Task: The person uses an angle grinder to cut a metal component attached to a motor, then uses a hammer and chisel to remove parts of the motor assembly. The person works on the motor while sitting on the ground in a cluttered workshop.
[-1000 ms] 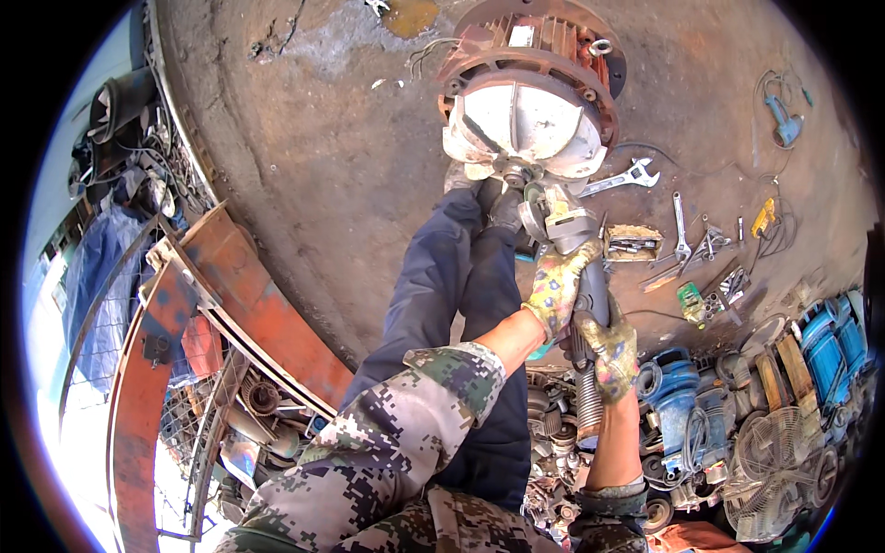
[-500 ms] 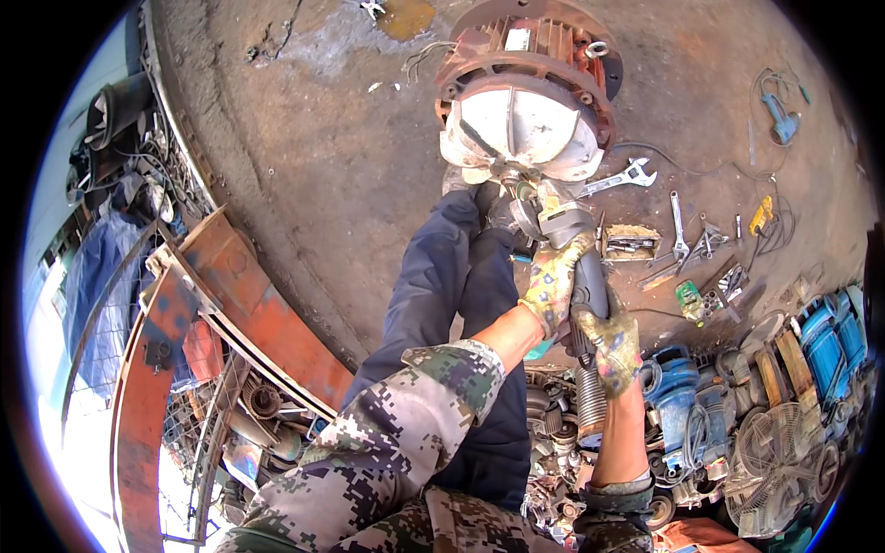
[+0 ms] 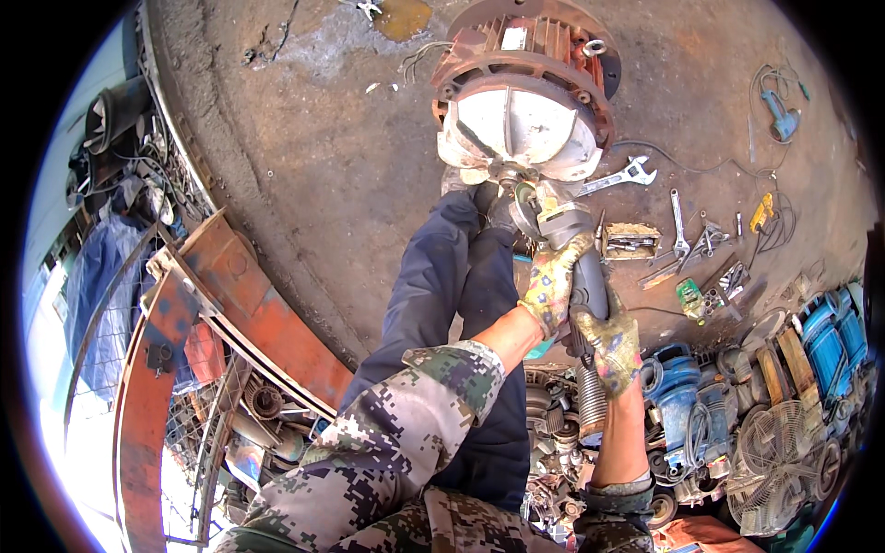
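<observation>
Head view: I observe the grinder above the floor by the person's legs, long axis running away from the body, disc end facing the white fan, contact undetermined. An adjustable wrench lies just right. Forearms extended, the left hand grips the grinder's front, the right hand its rear.

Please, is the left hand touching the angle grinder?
Touching. The head view shows the gloved left hand closed against the angle grinder, with no gap visible between them.

Gloved hands gripping grinder, rusty motor
</observation>
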